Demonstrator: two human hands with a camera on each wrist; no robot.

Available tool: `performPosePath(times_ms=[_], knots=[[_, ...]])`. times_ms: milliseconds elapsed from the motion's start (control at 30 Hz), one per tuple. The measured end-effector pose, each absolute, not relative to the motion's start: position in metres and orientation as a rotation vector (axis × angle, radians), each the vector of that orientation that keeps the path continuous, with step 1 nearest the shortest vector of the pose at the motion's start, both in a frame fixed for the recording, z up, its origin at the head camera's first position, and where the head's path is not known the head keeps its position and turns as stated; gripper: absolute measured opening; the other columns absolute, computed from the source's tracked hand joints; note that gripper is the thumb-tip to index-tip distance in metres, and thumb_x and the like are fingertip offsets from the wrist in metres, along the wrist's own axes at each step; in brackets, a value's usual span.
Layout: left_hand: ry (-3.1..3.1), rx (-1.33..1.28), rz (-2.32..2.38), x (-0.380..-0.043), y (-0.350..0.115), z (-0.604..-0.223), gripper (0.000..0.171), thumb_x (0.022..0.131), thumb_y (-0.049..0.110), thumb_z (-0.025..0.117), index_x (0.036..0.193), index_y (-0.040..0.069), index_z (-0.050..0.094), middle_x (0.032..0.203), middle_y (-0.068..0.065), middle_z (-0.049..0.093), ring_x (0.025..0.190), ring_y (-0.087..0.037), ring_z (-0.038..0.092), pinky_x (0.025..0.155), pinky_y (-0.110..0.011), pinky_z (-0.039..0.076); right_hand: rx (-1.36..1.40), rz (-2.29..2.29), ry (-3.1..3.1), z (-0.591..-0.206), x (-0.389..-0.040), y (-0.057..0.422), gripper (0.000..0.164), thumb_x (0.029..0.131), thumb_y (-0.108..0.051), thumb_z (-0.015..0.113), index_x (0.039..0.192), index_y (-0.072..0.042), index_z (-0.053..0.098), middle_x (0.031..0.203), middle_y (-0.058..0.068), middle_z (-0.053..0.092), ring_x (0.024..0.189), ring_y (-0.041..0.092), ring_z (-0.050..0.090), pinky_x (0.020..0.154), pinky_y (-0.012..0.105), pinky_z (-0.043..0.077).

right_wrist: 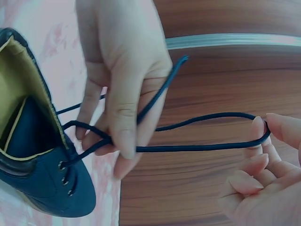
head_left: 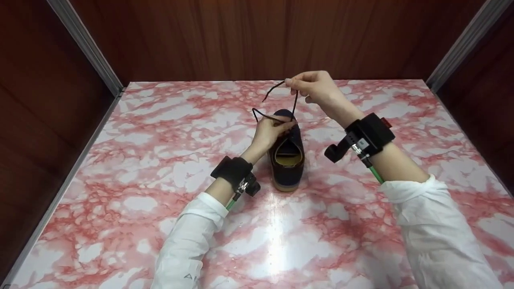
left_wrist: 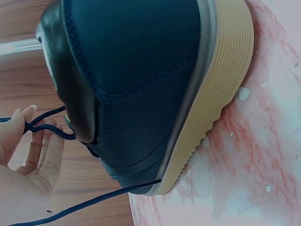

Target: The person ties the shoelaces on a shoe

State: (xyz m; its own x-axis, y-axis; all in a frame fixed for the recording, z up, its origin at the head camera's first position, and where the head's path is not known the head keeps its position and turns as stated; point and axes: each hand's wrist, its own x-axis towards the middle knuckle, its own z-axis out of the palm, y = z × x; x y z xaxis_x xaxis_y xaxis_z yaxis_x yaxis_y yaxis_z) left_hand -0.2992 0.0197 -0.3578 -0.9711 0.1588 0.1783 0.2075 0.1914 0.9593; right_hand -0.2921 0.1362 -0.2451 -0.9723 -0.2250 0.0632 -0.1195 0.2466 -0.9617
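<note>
A dark blue shoe (head_left: 288,176) with a tan ridged sole (left_wrist: 211,94) stands upright on the table, its heel toward me. Over its lacing my left hand (head_left: 268,130) pinches the dark shoelace (right_wrist: 197,147) between thumb and fingers, right where two strands cross above the eyelets. A short lace end sticks up past those fingers in the right wrist view. Higher and to the right, my right hand (head_left: 317,86) pinches the lace between thumb and forefinger. Two strands run from it to the left hand in the right wrist view, bending round at the right fingertips.
The tabletop (head_left: 140,180) has a red and white marbled pattern. Brown wood-grain panels (head_left: 257,40) enclose it at the back and both sides, with metal strips (head_left: 86,44) at the corners. Another lace strand (left_wrist: 84,205) trails past the sole in the left wrist view.
</note>
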Motion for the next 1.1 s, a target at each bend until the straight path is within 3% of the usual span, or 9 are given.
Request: performPosePath(times_ms=[133,333,600,933,1100], knots=[[-2.4,-0.336,-1.917,-0.305,0.022,-0.365,0.023,0.056,0.03,0.059,0.071,0.012,0.06,0.059,-0.001,0.053,0.052,-0.012,0.048,0.045,-0.025,0.037,-0.342,-1.921,2.353,-0.24,-0.292,0.14,0.032,0.061,-0.027,0.056,0.077,0.0,0.054,0.064,0.009,0.045,0.049,0.01,0.034,0.037,0.021,0.025],[-2.367,-0.327,-1.854,-0.344,0.028,-0.408,0.029,0.05,0.043,0.056,0.069,0.021,0.059,0.058,0.002,0.052,0.049,-0.009,0.047,0.042,-0.021,0.035,-0.417,-1.982,2.325,-0.232,-0.288,0.146,0.03,0.061,-0.024,0.056,0.079,0.0,0.055,0.062,0.007,0.04,0.048,0.011,0.032,0.037,0.021,0.023],[-2.386,-0.296,-1.792,-0.368,0.03,-0.43,0.026,0.048,0.044,0.055,0.067,0.027,0.058,0.06,0.006,0.053,0.049,-0.007,0.046,0.044,-0.022,0.035,-0.547,-2.075,2.303,-0.23,-0.28,0.155,0.027,0.063,-0.018,0.055,0.08,0.003,0.055,0.057,0.008,0.037,0.046,0.012,0.029,0.037,0.022,0.02],[-2.383,-0.376,-1.827,-0.366,0.021,-0.422,0.023,0.051,0.035,0.058,0.07,0.022,0.06,0.066,0.008,0.054,0.054,-0.005,0.048,0.047,-0.016,0.037,-0.831,-1.989,2.404,-0.23,-0.266,0.173,0.021,0.068,-0.013,0.051,0.077,0.006,0.054,0.064,0.02,0.044,0.05,0.018,0.034,0.04,0.024,0.025],[-2.294,-0.418,-1.914,-0.391,0.021,-0.452,0.026,0.047,0.034,0.06,0.069,0.02,0.06,0.065,0.007,0.054,0.054,-0.008,0.05,0.046,-0.019,0.038,-0.944,-1.852,2.436,-0.234,-0.258,0.187,0.018,0.069,-0.009,0.049,0.078,0.005,0.054,0.066,0.02,0.045,0.05,0.018,0.033,0.043,0.025,0.026]])
